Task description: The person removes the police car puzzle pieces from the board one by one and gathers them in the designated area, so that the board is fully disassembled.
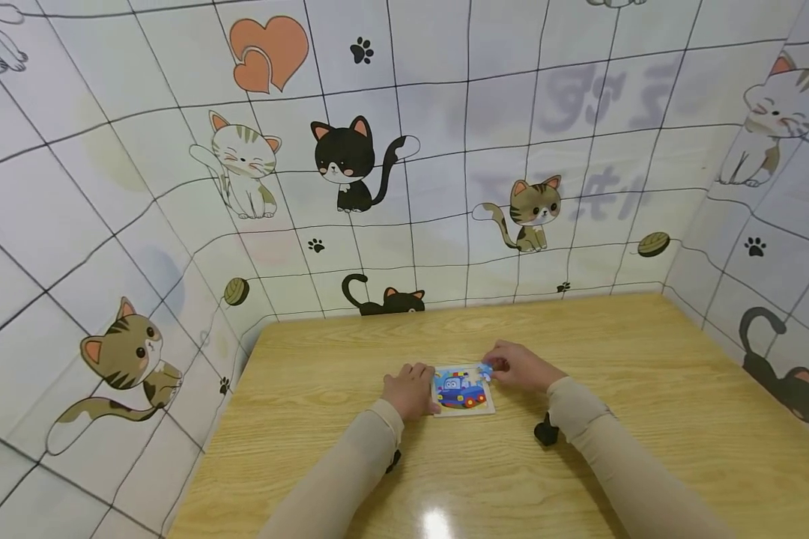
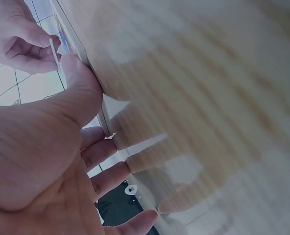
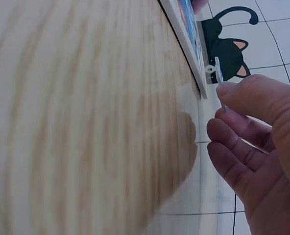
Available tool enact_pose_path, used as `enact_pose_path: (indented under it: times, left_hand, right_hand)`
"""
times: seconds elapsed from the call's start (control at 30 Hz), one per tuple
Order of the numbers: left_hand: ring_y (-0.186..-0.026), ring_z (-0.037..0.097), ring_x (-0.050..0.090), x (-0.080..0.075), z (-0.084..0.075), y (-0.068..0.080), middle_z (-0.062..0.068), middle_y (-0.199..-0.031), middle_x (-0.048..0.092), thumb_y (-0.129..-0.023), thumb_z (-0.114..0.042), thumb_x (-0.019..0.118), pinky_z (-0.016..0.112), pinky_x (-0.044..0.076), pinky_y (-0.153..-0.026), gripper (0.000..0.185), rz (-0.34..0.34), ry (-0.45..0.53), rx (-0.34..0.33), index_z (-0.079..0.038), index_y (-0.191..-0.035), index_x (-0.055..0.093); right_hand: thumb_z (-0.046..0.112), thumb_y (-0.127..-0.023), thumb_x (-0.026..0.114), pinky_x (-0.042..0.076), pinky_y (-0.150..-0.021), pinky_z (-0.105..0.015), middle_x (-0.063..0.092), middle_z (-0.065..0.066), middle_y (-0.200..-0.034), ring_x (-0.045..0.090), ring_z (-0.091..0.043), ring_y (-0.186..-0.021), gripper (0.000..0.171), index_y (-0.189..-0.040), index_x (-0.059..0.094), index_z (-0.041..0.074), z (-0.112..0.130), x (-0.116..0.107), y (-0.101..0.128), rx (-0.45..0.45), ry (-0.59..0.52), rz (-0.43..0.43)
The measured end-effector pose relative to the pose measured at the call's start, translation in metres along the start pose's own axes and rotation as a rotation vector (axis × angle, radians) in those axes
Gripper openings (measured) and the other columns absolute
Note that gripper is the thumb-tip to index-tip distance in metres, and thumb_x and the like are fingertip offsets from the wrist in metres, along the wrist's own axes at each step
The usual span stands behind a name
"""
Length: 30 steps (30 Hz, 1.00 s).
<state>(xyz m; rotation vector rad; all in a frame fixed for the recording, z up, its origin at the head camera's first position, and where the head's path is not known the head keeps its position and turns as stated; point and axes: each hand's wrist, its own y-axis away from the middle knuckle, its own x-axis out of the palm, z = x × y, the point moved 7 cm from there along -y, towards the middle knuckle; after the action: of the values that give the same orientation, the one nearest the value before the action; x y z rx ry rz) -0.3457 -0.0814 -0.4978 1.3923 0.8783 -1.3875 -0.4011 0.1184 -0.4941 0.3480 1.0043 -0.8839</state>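
Note:
A jigsaw puzzle board (image 1: 463, 410) with a blue cartoon car picture and a pale border lies flat on the table. Between the right hand's (image 1: 520, 367) thumb and fingers a small light-blue puzzle piece (image 1: 485, 371) is pinched, at the board's upper right corner. The right wrist view has the piece (image 3: 219, 73) edge-on, raised off the table beside the board (image 3: 188, 44). At the board's left side is the left hand (image 1: 409, 391). Its thumb (image 2: 81, 81) touches the board's edge, and its other fingers reach down to the table, fairly straight and spread.
The wooden table (image 1: 337, 359) is glossy and reflects the hands. Cloth printed with cats and grid lines (image 1: 438, 165) stands around its back and sides. Dark wrist-worn devices (image 1: 546, 432) show below the cuffs.

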Motion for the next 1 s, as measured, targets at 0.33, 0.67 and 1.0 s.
enact_pose_path:
  times: [0.33,0.67,1.0]
  left_hand:
    - [-0.132,0.017,0.040,0.005,0.001,-0.004,-0.006,-0.147,0.041,-0.083,-0.066,0.055,0.055,0.046,-0.093,0.082,-0.004,-0.032,0.006,-0.022,-0.149,0.036]
    - [-0.132,0.018,0.040,0.005,0.002,-0.004,-0.005,-0.148,0.041,-0.083,-0.067,0.053,0.054,0.046,-0.093,0.082,-0.009,-0.027,0.015,-0.021,-0.149,0.036]
    - [-0.132,0.018,0.041,0.007,0.001,-0.005,-0.005,-0.147,0.042,-0.083,-0.067,0.055,0.054,0.046,-0.091,0.082,-0.017,-0.023,0.010,-0.021,-0.149,0.036]
  right_hand:
    - [0.010,-0.092,0.065,0.052,-0.076,-0.032,0.057,0.000,-0.094,0.058,-0.011,-0.086,0.026,-0.116,0.066,0.004,-0.023,-0.011,0.014,0.032,-0.022,-0.011]
    - [0.009,-0.092,0.064,0.052,-0.077,-0.037,0.059,-0.002,-0.098,0.060,-0.016,-0.089,0.024,-0.116,0.067,0.004,-0.044,-0.028,0.034,0.103,-0.022,-0.057]
    - [0.008,-0.093,0.063,0.052,-0.078,-0.039,0.061,-0.004,-0.102,0.061,-0.020,-0.093,0.023,-0.116,0.066,0.003,-0.062,-0.040,0.050,0.138,-0.017,-0.074]
